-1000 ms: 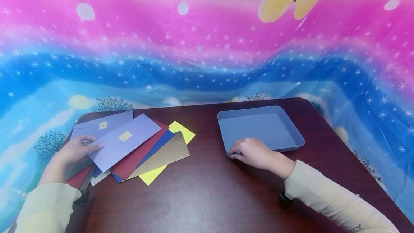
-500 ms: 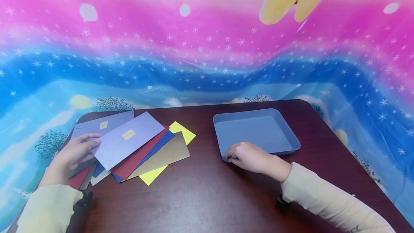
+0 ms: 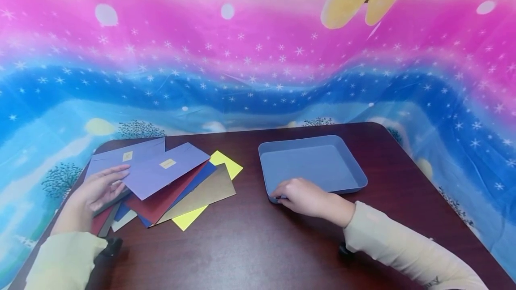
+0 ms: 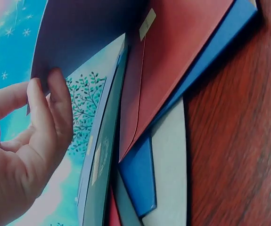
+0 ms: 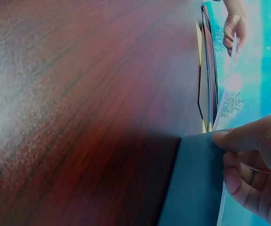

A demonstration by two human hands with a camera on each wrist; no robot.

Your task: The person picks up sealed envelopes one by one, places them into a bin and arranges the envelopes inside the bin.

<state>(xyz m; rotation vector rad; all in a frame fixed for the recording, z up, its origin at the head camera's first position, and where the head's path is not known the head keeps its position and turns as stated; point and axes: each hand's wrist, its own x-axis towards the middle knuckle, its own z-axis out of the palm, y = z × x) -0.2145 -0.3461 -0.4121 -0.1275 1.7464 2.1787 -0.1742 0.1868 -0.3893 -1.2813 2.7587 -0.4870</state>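
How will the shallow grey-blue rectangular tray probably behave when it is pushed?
The tray would probably slide rather than tip, being broad and low. Its thin walls suggest low weight and perhaps slight flexing where the right hand pinches.

On my head feed I have a pale cream, soft fabric left sleeve [image 3: 66, 263] at eight o'clock, its cuff edge wavy. At three o'clock on that cuff I see a small, rounded black wrist fitting [image 3: 113, 246]. At four o'clock I have the matching cream fabric right sleeve [image 3: 403, 245], longer in view and lightly creased, with small dark lettering too cut off to read. A second rounded black fitting [image 3: 345, 250] shows at six o'clock below its cuff.
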